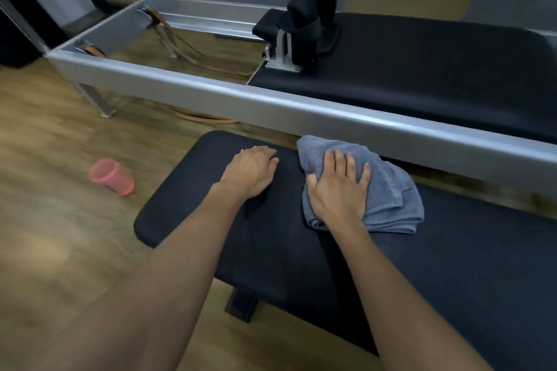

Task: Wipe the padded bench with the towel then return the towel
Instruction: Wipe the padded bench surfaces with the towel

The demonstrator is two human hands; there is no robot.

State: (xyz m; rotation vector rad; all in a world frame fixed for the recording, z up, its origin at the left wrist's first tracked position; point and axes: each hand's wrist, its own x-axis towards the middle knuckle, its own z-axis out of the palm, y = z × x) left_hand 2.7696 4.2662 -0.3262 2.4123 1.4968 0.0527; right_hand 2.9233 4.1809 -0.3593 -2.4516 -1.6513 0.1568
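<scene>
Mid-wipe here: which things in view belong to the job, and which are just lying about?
In the job: grey towel, padded bench, right hand pressing the towel, left hand resting on the bench.
Lying about: pink cup, reformer frame, tan straps.

To my left a pink cup [111, 176] sits on the wood floor [45, 220]; ahead, a silver-framed machine [211, 93] holds what look like tan straps [180, 45].

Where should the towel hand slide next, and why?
Probably the right hand should slide the towel rightward along the padded bench: it presses flat on the towel near the far edge, and much bare pad lies that way.
</scene>
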